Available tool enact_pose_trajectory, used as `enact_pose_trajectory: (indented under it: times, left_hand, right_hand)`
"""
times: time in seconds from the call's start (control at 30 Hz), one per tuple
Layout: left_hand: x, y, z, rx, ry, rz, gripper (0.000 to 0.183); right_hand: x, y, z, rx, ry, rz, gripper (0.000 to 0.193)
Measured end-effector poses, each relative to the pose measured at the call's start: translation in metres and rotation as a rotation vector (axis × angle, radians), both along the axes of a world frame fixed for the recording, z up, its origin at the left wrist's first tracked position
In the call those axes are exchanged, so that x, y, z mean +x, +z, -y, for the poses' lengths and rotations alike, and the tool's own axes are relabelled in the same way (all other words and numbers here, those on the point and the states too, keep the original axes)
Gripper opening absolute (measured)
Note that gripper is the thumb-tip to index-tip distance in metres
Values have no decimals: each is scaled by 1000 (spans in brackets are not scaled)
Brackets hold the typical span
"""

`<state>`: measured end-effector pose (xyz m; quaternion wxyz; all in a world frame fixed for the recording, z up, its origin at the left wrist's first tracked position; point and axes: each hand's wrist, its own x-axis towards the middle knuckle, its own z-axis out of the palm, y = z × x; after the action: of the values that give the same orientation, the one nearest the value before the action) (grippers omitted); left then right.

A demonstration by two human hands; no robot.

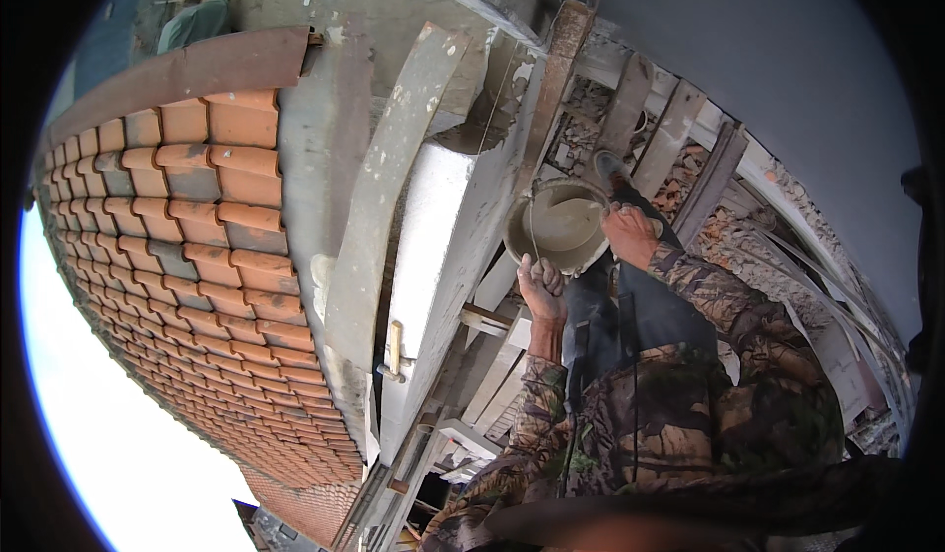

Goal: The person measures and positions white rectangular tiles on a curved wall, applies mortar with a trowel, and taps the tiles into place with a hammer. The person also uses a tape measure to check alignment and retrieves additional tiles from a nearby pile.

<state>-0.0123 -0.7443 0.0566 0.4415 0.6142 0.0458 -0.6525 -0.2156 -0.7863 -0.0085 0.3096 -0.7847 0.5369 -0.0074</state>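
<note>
A round mortar bucket [546, 219] with a grey-smeared rim is in front of my body, with wet grey mortar inside. My left hand [542, 287] is closed at its near edge, fingers curled round the thin wire handle. At the bucket's right rim my right hand [632, 235] makes a fist. A pale rounded end sticks out of this fist, and a flat light-grey shape lies in line with it inside the bucket, like a trowel; its middle is hidden by the fingers. Mortar dusts the left fingers.
A hammer [395, 351] with a pale handle lies on the white ledge [429, 217] to the left. Beyond runs an orange tiled roof [226, 247]. Wooden planks [669, 136] and broken rubble [724, 227] are at the right, beside a grey wall [778, 69]. A long board [394, 168] leans nearby.
</note>
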Motion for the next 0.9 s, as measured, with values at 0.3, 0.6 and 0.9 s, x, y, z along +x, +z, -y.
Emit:
enact_pose_trajectory:
  times: [0.3, 0.6, 0.9]
  left_hand:
    - [4, 11, 2, -5, 77, -26, 55]
    - [2, -1, -2, 4, 130, -39, 55]
    - [-15, -10, -9, 45, 78, -18, 57]
  right_hand:
    - [-53, 20, 41, 826, -178, 340, 32]
    - [15, 34, 84, 168, -409, 558, 42]
    - [40, 3, 0, 54, -497, 608, 47]
